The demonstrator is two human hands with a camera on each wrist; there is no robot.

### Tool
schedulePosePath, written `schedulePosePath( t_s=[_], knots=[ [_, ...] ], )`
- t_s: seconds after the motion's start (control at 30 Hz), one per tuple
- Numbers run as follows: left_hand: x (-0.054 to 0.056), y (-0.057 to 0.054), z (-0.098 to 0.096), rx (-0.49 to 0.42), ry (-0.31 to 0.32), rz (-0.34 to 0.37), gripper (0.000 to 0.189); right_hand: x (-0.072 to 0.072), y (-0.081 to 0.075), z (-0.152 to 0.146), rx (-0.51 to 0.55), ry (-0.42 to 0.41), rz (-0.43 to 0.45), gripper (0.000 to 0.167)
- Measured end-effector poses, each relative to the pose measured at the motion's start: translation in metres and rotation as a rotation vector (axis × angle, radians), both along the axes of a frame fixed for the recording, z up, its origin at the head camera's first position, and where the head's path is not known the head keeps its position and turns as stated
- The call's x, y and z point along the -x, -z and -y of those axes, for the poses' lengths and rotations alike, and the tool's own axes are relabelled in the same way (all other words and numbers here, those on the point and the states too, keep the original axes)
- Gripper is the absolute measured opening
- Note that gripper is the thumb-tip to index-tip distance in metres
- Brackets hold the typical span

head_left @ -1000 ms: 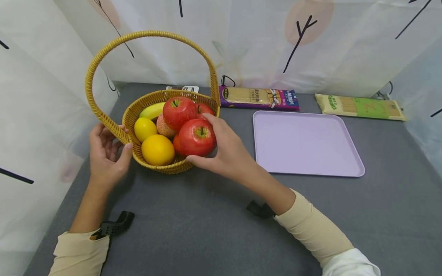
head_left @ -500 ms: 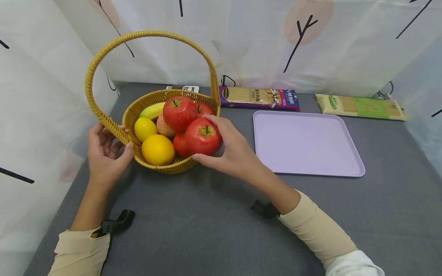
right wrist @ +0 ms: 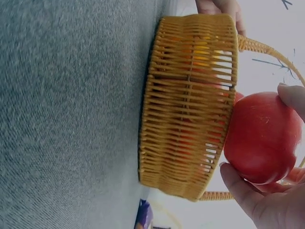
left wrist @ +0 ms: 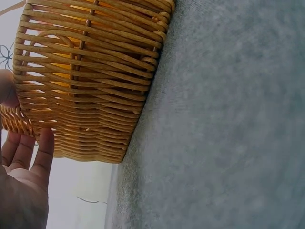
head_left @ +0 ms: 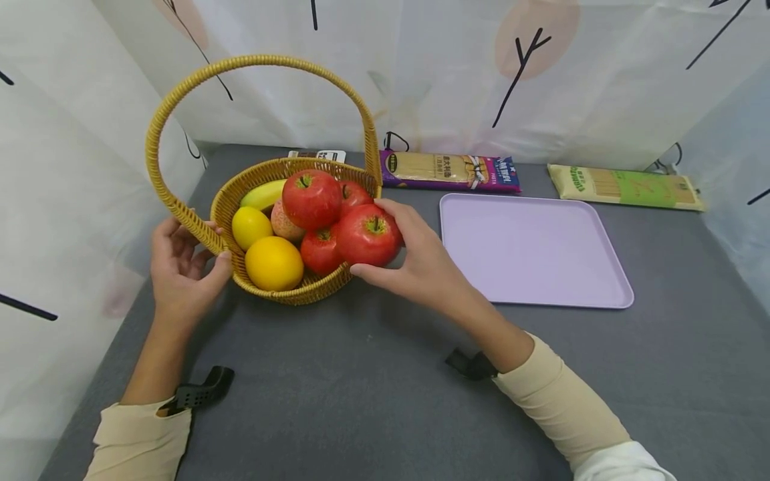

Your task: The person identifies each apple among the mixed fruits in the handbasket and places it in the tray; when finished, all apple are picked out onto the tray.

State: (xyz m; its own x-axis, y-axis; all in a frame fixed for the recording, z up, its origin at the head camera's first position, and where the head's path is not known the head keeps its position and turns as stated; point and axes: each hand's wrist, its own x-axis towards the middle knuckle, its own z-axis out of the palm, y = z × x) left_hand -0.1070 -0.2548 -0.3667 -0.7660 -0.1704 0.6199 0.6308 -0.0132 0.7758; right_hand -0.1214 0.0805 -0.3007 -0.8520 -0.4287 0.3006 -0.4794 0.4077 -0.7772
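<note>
Inspected from the near side of the desk point(head_left: 361, 387): the right hand point(head_left: 418, 260) has its fingers spread to the breadth of one red apple point(head_left: 368, 237), thumb on the near side and fingers on the far side, holding it. Over the last second those fingers and the apple have shifted rightward, off the lower apple point(head_left: 321, 252), which now shows far more fully to their left. I judge from this that the held apple is coming away from the pile; removal is under way but unfinished, since it sits at the right rim of the basket point(head_left: 327, 286), seemingly just above it. Whether it touches the rim cannot be determined. The apple's stem end points upward, tipped slightly toward the near side; being almost round, it presents no marked long axis. The left hand point(head_left: 189, 270) has its fingers partly curled, gripping the basket where the handle point(head_left: 259, 60) meets the rim. Just right of those fingers lie a lemon point(head_left: 250, 227) and an orange point(head_left: 274, 263). A lilac tray point(head_left: 535, 250) lies flat to the right of the right fingers, its long side running left to right.
</note>
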Motion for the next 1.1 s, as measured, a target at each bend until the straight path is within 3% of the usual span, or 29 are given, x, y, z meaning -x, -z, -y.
schedulePosePath(
  t_s=[0.33,1.1],
  knots=[
    [0.0,0.001,0.0,0.005,-0.036,-0.007,0.066,0.01,-0.001,-0.007,-0.018,0.051,0.0,0.085],
    [0.0,0.004,-0.001,0.049,-0.041,-0.016,0.069,0.054,-0.006,-0.066,-0.033,0.345,0.074,0.085]
  ],
)
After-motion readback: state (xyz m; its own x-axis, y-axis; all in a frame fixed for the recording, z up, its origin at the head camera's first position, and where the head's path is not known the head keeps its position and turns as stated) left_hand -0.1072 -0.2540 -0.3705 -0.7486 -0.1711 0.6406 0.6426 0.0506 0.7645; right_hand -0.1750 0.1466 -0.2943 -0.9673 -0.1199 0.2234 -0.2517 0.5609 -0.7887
